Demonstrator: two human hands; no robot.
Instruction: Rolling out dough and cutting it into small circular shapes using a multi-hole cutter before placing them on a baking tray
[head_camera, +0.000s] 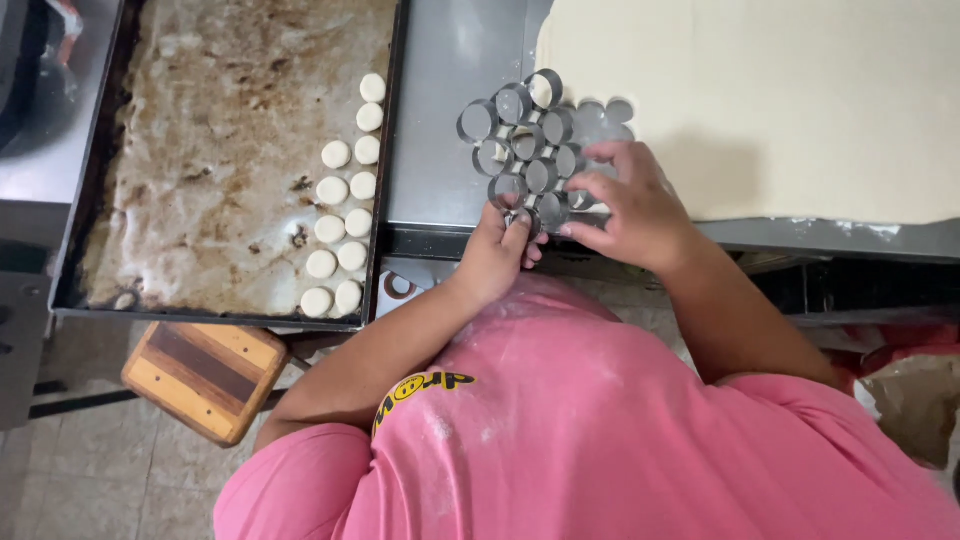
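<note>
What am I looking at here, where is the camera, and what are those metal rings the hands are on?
This is one picture from a camera worn on a person's head, looking straight down, so you see their pink shirt and both bare hands.

The metal rings are round cutters joined into one cluster, a tool for cutting many dough circles at once. The left hand grips its near edge, and the right hand rests on its right side. It sits on a metal table, partly over the edge of a big pale dough sheet.

To the left lies a dark, worn baking tray, with small round dough pieces lined along its right side. Below it stands a wooden stool on the tiled floor.
</note>
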